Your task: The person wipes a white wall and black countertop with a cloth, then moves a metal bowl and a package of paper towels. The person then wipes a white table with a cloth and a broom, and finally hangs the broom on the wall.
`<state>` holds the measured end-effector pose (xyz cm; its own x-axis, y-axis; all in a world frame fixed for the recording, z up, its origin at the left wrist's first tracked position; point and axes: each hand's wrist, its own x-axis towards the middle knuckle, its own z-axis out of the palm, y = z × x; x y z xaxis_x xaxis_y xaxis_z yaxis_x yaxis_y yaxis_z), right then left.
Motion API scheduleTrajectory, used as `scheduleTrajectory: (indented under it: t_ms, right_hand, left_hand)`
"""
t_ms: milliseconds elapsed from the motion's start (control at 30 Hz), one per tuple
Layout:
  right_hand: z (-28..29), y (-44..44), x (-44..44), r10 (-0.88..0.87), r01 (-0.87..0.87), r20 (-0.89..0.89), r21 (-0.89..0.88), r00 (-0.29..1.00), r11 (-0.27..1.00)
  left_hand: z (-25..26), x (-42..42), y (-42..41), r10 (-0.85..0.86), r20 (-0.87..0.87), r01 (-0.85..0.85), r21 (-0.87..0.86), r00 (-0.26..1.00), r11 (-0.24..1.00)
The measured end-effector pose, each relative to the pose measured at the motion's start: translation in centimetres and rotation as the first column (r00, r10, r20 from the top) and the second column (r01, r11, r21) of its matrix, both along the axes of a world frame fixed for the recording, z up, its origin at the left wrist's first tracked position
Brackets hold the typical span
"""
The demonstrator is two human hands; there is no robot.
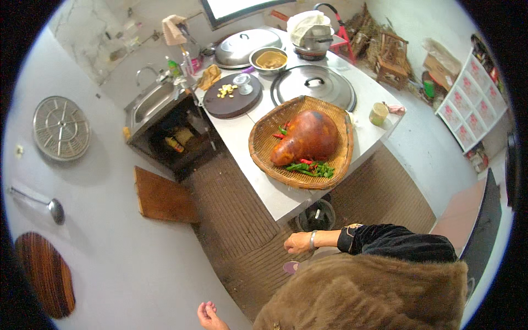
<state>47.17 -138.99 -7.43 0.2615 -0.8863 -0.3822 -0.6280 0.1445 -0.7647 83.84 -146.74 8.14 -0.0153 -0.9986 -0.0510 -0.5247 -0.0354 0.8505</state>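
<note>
My right hand [300,242], with a silver bracelet at the wrist, hangs loosely curled over the floor beside a dark bin [326,216]; no object shows in it. At the bottom edge my left hand [210,315] is partly in view, its fingers loosely bent and nothing visible in them. Beyond the hands, a woven bamboo basket [264,165] rests on the white counter [276,202]. It holds a large brown glossy gourd [311,134], red chilies [306,161] and green leafy herbs [324,170]. Neither hand touches the basket.
Behind the basket lie a large metal lid [297,80], a round dark cutting board [218,107] with garlic cloves [226,90], a metal bowl [270,70] and a cloth-topped pot [313,41]. A sink [152,103] stands left. A wooden board [165,200] leans on the wall.
</note>
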Motion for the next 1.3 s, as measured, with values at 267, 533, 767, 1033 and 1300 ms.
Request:
scheduleTrajectory:
  t_ms: [267, 533, 767, 1033, 1300]
  right_hand:
    - [0.1, 0.5, -0.1, -0.003, 0.009, -0.053, 0.113, 0.999, 0.994]
    - [1.8, 7.8, -9.2, -0.155, 0.164, 0.127, -0.060, 0.980, 0.985]
    - [3.7, 19.1, -23.4, -0.364, 0.385, 0.236, -0.050, 0.901, 0.921]
    - [2.8, 32.4, -33.5, -0.734, 0.734, 0.044, -0.107, 0.677, 0.671]
    - [1.0, 40.2, -37.9, -0.821, 0.801, 0.001, -0.217, 0.571, 0.558]
  left_hand:
    - [-1.5, -2.7, -1.5, -0.035, 0.063, 0.022, 0.196, 0.997, 0.980]
    - [-1.2, -14.4, 1.4, -0.187, 0.086, 0.177, 0.116, 0.978, 0.977]
    - [-3.3, -27.6, 7.7, -0.304, -0.179, 0.322, 0.077, 0.936, 0.944]
    - [-0.2, -41.5, 11.5, -0.588, -0.230, 0.606, 0.012, 0.775, 0.795]
    - [-4.9, -50.2, 15.5, -0.719, -0.294, 0.764, 0.064, 0.629, 0.642]
